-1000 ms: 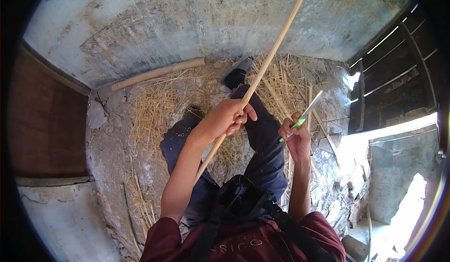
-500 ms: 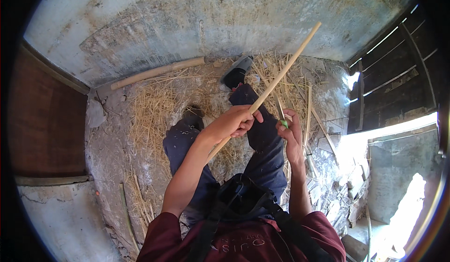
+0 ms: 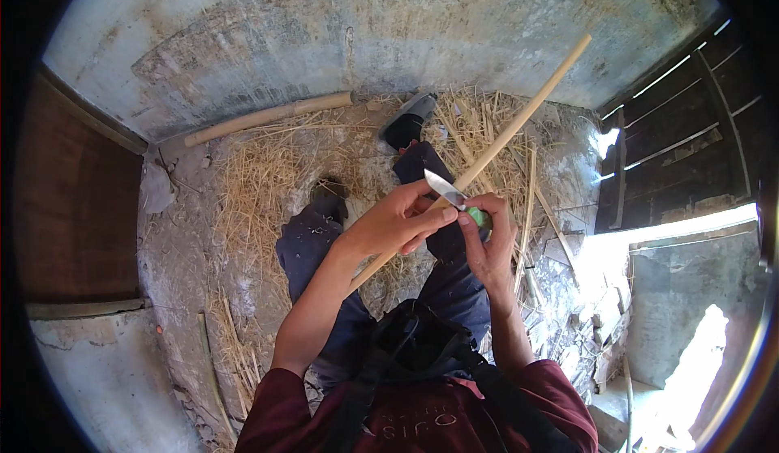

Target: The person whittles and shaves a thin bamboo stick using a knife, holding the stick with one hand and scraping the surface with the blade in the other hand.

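Note:
A long pale wooden stick (image 3: 519, 120) slants from upper right down to lower left across my lap. My left hand (image 3: 398, 222) grips it near its middle. My right hand (image 3: 487, 238) holds a small knife with a green handle (image 3: 480, 216); its blade (image 3: 442, 187) points up and left and lies against the stick just above my left fingers. I sit with my legs in dark blue trousers (image 3: 312, 242) stretched out over straw.
Straw and thin wood shavings (image 3: 251, 185) cover the dirt floor. A thick bamboo pole (image 3: 268, 117) lies along the foot of the grey concrete wall (image 3: 365, 31). Dark wooden slats (image 3: 682, 137) stand at the right, with rubble (image 3: 600, 323) below them.
The stick's far end has swung down and to the right. My right hand has come in from the right and brought the knife blade onto the stick beside my left hand.

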A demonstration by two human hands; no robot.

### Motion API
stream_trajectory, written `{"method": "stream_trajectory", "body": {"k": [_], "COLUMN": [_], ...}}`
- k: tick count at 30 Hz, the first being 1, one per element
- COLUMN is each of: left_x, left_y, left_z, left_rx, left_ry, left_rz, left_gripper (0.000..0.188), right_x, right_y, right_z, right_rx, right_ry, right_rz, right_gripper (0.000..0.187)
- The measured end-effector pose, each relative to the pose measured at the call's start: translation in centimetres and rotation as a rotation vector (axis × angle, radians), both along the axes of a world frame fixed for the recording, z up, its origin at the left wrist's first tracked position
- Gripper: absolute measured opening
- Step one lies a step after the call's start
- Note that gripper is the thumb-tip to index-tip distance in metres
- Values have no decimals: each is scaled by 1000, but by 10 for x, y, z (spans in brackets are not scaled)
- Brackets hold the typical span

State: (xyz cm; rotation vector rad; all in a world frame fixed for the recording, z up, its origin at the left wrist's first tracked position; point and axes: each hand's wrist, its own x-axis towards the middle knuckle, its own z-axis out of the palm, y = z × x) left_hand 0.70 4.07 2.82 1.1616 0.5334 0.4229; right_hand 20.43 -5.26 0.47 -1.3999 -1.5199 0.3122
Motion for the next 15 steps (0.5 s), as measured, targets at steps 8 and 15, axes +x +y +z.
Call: {"method": "stream_trajectory", "body": {"k": [8,15], "left_x": [0,-5], "left_y": [8,11], "left_z": [-11,-10], "left_rx": [201,185], "left_ry": [-149,-233], "left_rz": [196,129], "left_gripper": [51,69], "right_x": [-11,-14], "right_y": [1,-4], "right_z": [5,2], "right_rx": [60,38], "right_ry": [-78,-70], "right_rz": [50,64], "right_gripper": [28,29]}}
